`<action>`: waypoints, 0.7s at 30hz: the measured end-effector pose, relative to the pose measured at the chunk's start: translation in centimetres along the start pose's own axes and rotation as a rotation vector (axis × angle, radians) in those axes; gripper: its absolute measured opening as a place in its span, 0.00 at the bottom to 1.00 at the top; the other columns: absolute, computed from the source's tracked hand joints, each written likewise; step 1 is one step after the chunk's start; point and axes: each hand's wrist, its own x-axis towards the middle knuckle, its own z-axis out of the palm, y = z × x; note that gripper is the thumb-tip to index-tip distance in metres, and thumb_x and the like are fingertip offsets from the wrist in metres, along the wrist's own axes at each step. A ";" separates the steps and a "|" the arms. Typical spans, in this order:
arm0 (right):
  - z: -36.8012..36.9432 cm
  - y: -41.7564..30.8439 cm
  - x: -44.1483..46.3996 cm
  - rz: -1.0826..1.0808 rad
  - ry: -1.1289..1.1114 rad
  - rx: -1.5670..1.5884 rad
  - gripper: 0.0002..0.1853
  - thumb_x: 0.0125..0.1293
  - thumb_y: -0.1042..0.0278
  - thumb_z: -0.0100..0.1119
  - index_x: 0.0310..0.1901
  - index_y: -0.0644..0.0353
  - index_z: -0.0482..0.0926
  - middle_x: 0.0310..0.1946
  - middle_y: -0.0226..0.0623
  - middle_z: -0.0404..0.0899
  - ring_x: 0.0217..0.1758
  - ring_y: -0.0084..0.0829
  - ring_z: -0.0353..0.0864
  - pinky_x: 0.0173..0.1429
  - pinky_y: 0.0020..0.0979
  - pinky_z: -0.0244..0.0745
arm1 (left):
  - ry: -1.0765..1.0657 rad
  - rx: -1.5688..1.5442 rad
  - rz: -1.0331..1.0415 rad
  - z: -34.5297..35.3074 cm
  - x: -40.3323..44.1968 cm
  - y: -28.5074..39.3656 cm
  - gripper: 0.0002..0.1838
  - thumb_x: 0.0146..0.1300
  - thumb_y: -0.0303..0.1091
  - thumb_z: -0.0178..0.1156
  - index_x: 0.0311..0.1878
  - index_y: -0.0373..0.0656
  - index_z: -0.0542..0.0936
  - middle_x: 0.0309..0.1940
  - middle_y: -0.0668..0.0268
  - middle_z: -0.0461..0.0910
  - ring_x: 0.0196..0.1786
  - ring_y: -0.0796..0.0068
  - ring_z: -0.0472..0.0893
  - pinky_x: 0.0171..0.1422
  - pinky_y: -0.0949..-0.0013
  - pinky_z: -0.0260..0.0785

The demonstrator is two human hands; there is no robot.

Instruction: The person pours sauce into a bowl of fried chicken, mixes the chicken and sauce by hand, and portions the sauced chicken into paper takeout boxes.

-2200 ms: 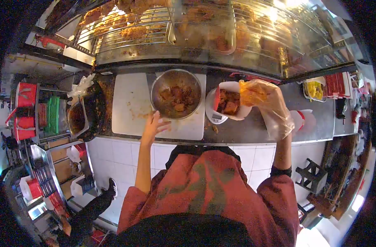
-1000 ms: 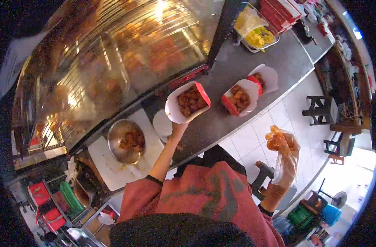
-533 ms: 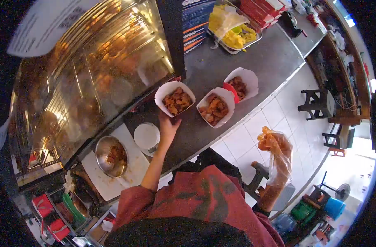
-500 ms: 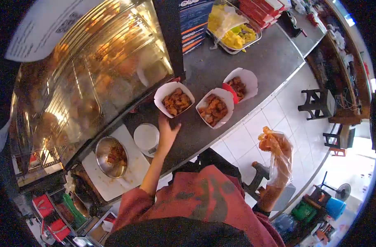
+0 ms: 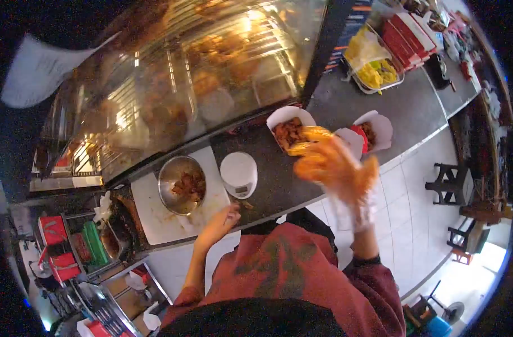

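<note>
My right hand [image 5: 341, 171], in a clear plastic glove stained orange, hovers over the counter in front of the food boxes. Motion smears its fingers, so whether it holds anything is unclear. Left of it stands a white paper box [image 5: 276, 117] with browned fried pieces inside. The hand partly covers a second box [image 5: 351, 139]; a third box [image 5: 383, 130] with a red side sits behind. My left hand [image 5: 224, 221] is bare, its fingers curled, close to the counter edge below a white kitchen scale [image 5: 239, 168]. Nothing shows in it.
A metal bowl [image 5: 165, 194] with some fried pieces rests on a white cutting board [image 5: 150, 218]. Behind the counter [image 5: 324, 104] edge is a lit glass display case [image 5: 211, 106]. A tray of yellow food [image 5: 374, 78] and stacked red boxes [image 5: 405, 39] stand at the far right.
My left hand has let go of the nearest food box and drawn back toward the counter edge. The gloved right hand has swung in over the boxes. The view has shifted left.
</note>
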 end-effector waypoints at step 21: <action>16.1 14.7 6.8 -0.128 0.141 0.386 0.34 0.61 0.32 0.36 0.61 0.49 0.60 0.58 0.38 0.65 0.59 0.39 0.65 0.63 0.43 0.58 | 1.205 0.268 0.770 -0.2 -6.9 8.3 0.22 0.41 0.30 0.70 0.42 0.51 0.75 0.33 0.77 0.75 0.35 0.75 0.69 0.42 0.65 0.54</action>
